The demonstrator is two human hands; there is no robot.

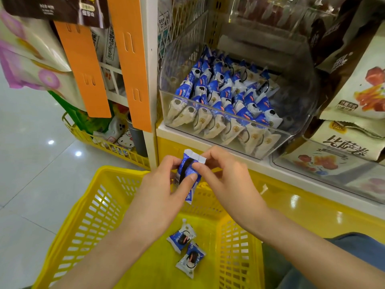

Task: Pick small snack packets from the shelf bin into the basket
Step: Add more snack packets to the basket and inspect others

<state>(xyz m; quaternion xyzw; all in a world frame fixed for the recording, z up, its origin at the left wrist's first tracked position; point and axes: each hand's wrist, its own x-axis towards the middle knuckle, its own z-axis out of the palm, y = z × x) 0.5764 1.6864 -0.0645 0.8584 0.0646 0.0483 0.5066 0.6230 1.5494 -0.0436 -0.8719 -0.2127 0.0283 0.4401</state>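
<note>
A blue-and-white snack packet (188,170) is held above the yellow basket (89,217), just below the shelf edge. My left hand (160,197) grips its lower part with thumb and fingers. My right hand (227,178) pinches the upper part near its crimped white end. Two more packets (180,236) (191,260) lie on the basket floor. The clear plastic shelf bin (291,113) above holds several rows of the same packets (225,94).
Large snack bags (358,94) hang and lie to the right of the bin. Orange hanging strips (129,59) and a yellow wire rack (108,142) with goods stand on the left. A glossy tiled floor (31,163) lies left of the basket.
</note>
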